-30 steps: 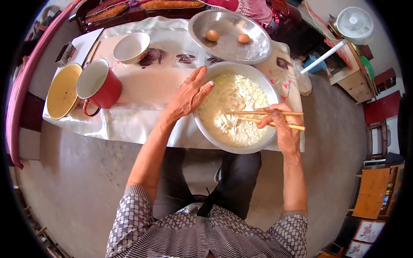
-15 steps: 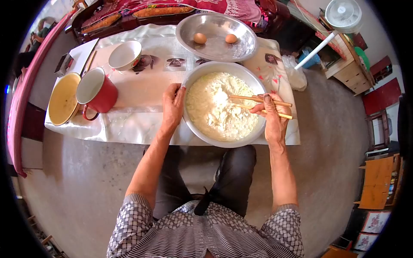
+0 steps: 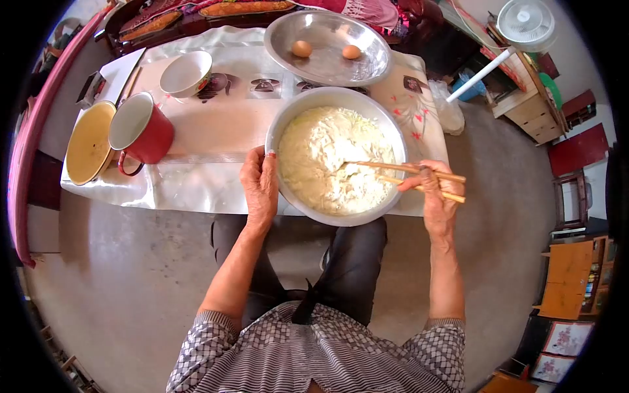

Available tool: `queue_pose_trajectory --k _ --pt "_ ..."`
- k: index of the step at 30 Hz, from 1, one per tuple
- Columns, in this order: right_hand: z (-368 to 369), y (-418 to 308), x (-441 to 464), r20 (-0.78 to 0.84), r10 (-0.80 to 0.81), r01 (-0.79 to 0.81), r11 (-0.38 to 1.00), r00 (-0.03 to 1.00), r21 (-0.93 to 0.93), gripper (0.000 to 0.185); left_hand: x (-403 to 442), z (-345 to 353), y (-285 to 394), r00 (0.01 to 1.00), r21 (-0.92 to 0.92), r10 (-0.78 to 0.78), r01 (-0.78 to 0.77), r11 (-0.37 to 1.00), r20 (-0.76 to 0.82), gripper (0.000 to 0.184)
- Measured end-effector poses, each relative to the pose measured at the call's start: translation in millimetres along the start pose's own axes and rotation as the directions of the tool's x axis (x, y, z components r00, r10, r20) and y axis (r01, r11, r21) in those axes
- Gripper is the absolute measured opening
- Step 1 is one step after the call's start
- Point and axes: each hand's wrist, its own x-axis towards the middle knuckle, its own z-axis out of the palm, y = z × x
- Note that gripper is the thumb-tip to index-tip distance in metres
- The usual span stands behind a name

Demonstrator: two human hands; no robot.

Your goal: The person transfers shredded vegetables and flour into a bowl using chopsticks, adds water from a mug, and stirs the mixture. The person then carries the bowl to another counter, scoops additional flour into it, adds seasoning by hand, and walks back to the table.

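Note:
A large metal basin (image 3: 280, 118) stands at the table's near edge, holding a pale, lumpy, wet mixture (image 3: 321, 170) that looks like flour batter with light green shreds. My left hand (image 3: 261, 183) grips the basin's left rim, fingers closed on it. In my right hand (image 3: 438, 196), over the right rim, is a pair of wooden chopsticks (image 3: 377, 165), slightly spread, their tips in the mixture. Behind the basin sits a wide steel bowl (image 3: 282, 56) with two brown eggs, one egg (image 3: 301, 49) on the left and another egg (image 3: 351, 52) on the right.
To the left on the covered table (image 3: 209, 124) are a red enamel mug (image 3: 152, 137), a yellow bowl (image 3: 88, 147) and a white bowl (image 3: 187, 75). A white fan (image 3: 524, 23) stands beyond the right end, near a plastic bag (image 3: 449, 111).
My right hand and the chopsticks have moved right and slightly down. The mixture has shifted, with the white clump more spread out. My left hand stays on the rim, slightly lower.

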Motion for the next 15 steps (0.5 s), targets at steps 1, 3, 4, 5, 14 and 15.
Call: queue_pose_trajectory --k 1,3,4,5,14,15 --pt "-5.8 -0.4 3.3 -0.032 -0.017 0.016 0.999 0.999 -0.037 0.027 0.0 -0.1 0.5 1.0 -0.001 -0.002 0.002 1.0 0.002 0.021" --pt "-13.1 0.2 13.8 -0.091 -0.056 0.046 0.993 0.994 -0.11 0.027 0.0 0.0 0.4 1.0 -0.001 -0.008 0.008 1.0 0.003 0.021" --pt "-10.8 3.2 18.6 -0.132 -0.027 0.021 0.999 0.991 -0.046 0.027 0.0 0.4 -1.1 1.0 0.024 0.021 -0.021 0.999 -0.005 0.021" --pt "-5.9 10.1 23.1 -0.171 0.005 -0.002 1.0 0.985 0.019 0.027 -0.1 0.6 -3.4 0.999 0.051 0.049 -0.048 0.998 -0.014 0.021" --pt "48.5 12.1 31.5 0.139 0.053 -0.079 0.979 0.989 0.19 0.027 2.3 0.7 -2.1 0.994 0.157 0.107 -0.101 0.982 -0.031 0.02" --pt "45.8 5.4 37.8 0.192 0.025 -0.062 0.98 0.981 0.188 0.027 5.1 -1.1 -3.6 0.995 0.154 0.101 -0.098 0.983 -0.012 0.02"
